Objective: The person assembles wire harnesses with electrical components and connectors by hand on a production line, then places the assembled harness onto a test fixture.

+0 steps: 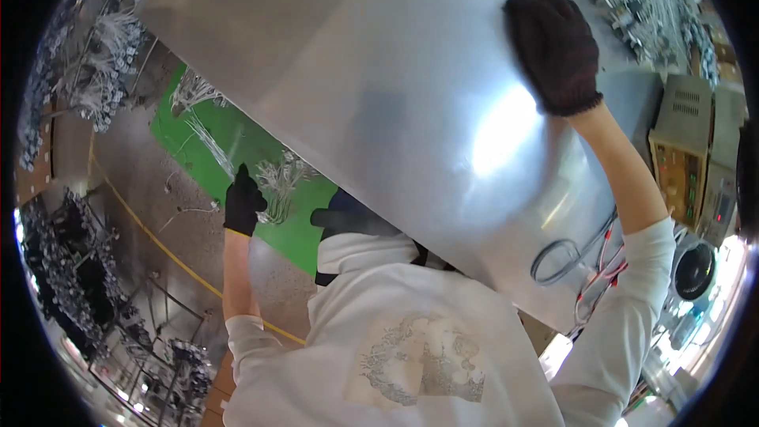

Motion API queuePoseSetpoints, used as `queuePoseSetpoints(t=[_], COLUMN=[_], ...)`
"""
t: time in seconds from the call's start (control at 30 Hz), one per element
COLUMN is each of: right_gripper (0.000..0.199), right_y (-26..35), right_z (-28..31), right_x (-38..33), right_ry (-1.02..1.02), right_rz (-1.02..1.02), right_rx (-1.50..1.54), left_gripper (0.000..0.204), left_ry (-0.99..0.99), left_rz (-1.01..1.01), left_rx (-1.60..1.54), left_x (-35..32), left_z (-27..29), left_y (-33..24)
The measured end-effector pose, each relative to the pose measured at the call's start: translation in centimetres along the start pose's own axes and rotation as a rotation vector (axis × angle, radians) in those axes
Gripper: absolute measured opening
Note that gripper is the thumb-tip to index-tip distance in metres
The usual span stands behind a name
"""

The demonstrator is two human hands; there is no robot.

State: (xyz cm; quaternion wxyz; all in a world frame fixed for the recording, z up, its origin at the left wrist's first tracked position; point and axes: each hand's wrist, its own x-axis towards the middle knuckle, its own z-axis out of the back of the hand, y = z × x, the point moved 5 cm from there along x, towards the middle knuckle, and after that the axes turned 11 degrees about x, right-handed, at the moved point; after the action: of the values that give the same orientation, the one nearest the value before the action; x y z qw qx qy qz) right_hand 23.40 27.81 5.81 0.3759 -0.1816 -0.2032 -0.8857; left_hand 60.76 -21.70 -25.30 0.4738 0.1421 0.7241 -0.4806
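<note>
A person in a pale sweatshirt [379, 300], viewed from above, is standing beside a wide, shiny metal table [316, 87]. The left hand [245, 204], in a black glove with a yellow cuff, is sitting low to the left, over a green surface [299, 247] that is showing beside the table's edge. White cables are lying there: a straight bundle [209, 145] is running toward the gloved fingertips, and a looser bunch [277, 182] is spreading just right of the hand. Whether those fingers are gripping any strands or merely touching them, I cannot tell. The right hand [553, 51], in a dark glove, is hovering over or resting on the metal, fingers close together; its palm is facing away (glare and blur aren't helping), so its grip, too, is unclear. Toward the lower right, a coiled grey cable [553, 261] with red leads [607, 269] is lying on the tabletop. As a judgement, the loose strands are inviting tangles: if the left hand were pulling only some of them, the others could be knotting or sliding off the green edge. The right sleeve [652, 273], hanging near the leads, could be snagging them if that arm were sweeping back.
</note>
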Motion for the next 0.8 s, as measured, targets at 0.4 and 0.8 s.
queuePoseSetpoints(t=[0.4, 0.8], right_gripper=[0.015, 0.082], right_y=[0.8, 13.2], right_z=[1.1, 2.7], right_x=[-3.3, -2.6], right_ry=[-0.103, 0.129], right_rz=[0.009, 0.171], right_rx=[0.076, 0.472], left_gripper=[0.047, 0.054], left_ry=[0.232, -0.322], left_rz=[-0.436, -1.884], left_rx=[-0.086, 0.864], left_x=[-23.7, -47.2], left_z=[-6.4, -17.5], left_y=[-24.2, -40.3])
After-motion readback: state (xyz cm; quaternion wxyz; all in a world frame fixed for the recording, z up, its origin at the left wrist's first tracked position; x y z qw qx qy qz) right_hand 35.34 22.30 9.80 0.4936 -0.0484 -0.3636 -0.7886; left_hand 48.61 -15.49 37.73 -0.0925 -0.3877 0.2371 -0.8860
